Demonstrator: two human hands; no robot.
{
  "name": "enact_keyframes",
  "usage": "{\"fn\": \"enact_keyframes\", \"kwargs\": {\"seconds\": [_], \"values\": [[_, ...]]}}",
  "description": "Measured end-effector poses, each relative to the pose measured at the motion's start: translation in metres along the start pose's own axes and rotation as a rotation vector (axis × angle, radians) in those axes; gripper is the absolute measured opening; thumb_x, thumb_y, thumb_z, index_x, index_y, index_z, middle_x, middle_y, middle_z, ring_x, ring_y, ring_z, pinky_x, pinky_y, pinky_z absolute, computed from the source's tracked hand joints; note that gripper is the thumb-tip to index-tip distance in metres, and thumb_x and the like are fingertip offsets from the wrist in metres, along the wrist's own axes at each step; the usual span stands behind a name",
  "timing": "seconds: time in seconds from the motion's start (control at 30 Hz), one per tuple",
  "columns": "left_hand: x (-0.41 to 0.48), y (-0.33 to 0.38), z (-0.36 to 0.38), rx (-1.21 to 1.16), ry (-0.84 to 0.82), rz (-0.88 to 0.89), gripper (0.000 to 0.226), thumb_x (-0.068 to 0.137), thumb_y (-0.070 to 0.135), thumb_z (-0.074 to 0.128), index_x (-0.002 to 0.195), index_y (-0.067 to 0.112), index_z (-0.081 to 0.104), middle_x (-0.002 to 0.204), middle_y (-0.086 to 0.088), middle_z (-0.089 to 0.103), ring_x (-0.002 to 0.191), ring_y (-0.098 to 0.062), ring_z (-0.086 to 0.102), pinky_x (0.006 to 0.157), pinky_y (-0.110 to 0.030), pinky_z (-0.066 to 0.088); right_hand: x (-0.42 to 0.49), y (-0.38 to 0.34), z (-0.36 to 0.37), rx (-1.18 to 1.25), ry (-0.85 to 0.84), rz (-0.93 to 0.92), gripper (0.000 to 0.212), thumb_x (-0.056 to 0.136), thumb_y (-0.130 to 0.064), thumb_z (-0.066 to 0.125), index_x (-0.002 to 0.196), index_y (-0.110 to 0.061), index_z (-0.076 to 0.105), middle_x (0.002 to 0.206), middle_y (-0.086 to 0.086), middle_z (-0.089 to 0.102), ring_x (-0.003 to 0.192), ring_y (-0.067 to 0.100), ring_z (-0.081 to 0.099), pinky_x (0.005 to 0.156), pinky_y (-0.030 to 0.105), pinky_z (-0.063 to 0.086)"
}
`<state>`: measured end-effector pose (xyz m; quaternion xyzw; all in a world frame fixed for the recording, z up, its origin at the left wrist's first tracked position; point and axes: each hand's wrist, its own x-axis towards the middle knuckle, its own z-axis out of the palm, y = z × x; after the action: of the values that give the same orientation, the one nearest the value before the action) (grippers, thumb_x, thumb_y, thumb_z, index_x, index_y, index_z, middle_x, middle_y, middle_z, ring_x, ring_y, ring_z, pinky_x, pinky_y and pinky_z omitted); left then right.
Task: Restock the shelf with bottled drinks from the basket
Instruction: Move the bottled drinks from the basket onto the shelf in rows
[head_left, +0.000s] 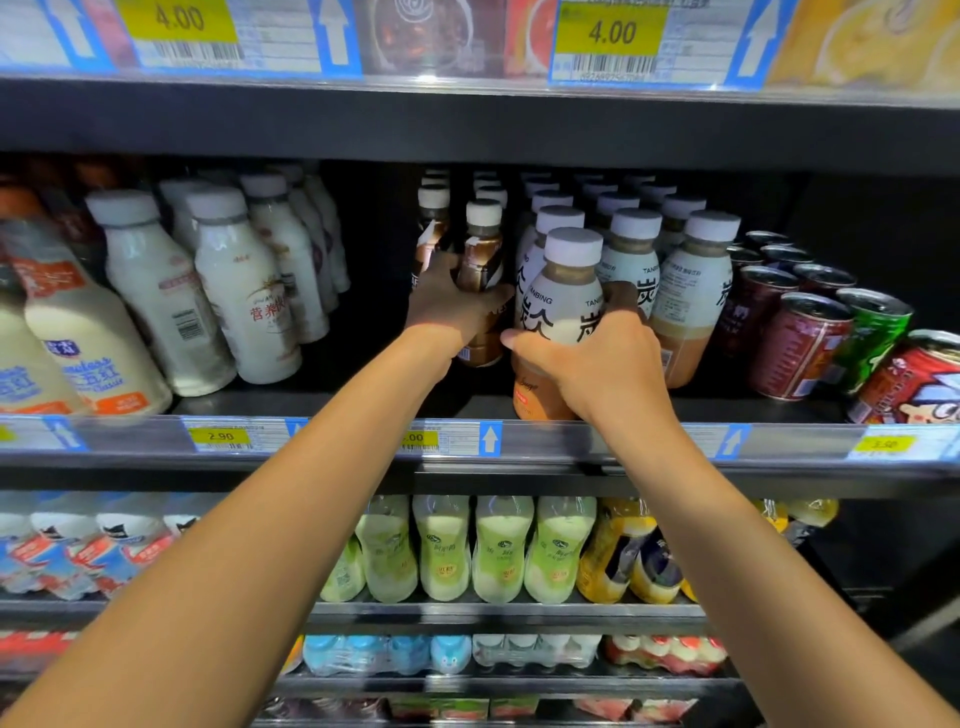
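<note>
On the middle shelf (322, 405), my right hand (597, 364) grips the front milk-tea bottle (563, 296), which has a white cap and a pale label with black characters; it stands upright at the shelf's front edge. Just left of it, my left hand (447, 306) wraps around a brown coffee bottle (480, 260) with a white cap. More milk-tea bottles (691, 291) stand in rows behind and to the right. The basket is not in view.
White milk bottles (244, 291) fill the shelf's left side, with a dark gap between them and the coffee row. Red and green cans (810, 343) lie tilted at the right. Green and yellow drinks (498, 551) line the shelf below. Price strips run along each edge.
</note>
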<state>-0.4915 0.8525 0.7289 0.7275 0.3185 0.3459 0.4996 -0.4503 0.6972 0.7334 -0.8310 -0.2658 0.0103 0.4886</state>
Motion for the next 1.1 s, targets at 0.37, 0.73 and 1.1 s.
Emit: {"fn": "enact_keyframes", "kwargs": {"seconds": [0.37,0.73,1.1], "values": [[-0.006,0.000,0.002,0.025,-0.019,0.033,0.025,0.090,0.039,0.066,0.112,0.031,0.058,0.111,0.004,0.068,0.105,-0.020,0.065,0.097,-0.041,0.052,-0.003,-0.001,0.002,0.028,0.019,-0.024,0.062,0.067,-0.056,0.083,0.105,-0.011,0.066,0.100,0.001,0.066,0.092,0.020,0.058,0.071,0.029,0.046],[-0.010,0.006,0.005,0.141,-0.026,0.042,0.040,0.094,0.046,0.058,0.128,0.026,0.057,0.124,0.000,0.065,0.109,-0.021,0.059,0.090,-0.026,0.044,-0.007,-0.006,-0.004,0.048,-0.016,-0.050,0.045,0.071,-0.050,0.083,0.092,-0.019,0.058,0.088,-0.005,0.060,0.089,0.017,0.055,0.073,0.027,0.044],[-0.046,0.029,-0.020,0.331,0.017,0.049,0.043,0.096,0.046,0.052,0.130,0.019,0.052,0.109,-0.001,0.060,0.081,-0.017,0.057,0.072,-0.025,0.038,-0.023,-0.009,-0.033,-0.118,0.012,-0.084,0.062,0.075,-0.065,0.072,0.095,-0.011,0.048,0.101,0.006,0.057,0.095,0.025,0.053,0.072,0.035,0.041]]}}
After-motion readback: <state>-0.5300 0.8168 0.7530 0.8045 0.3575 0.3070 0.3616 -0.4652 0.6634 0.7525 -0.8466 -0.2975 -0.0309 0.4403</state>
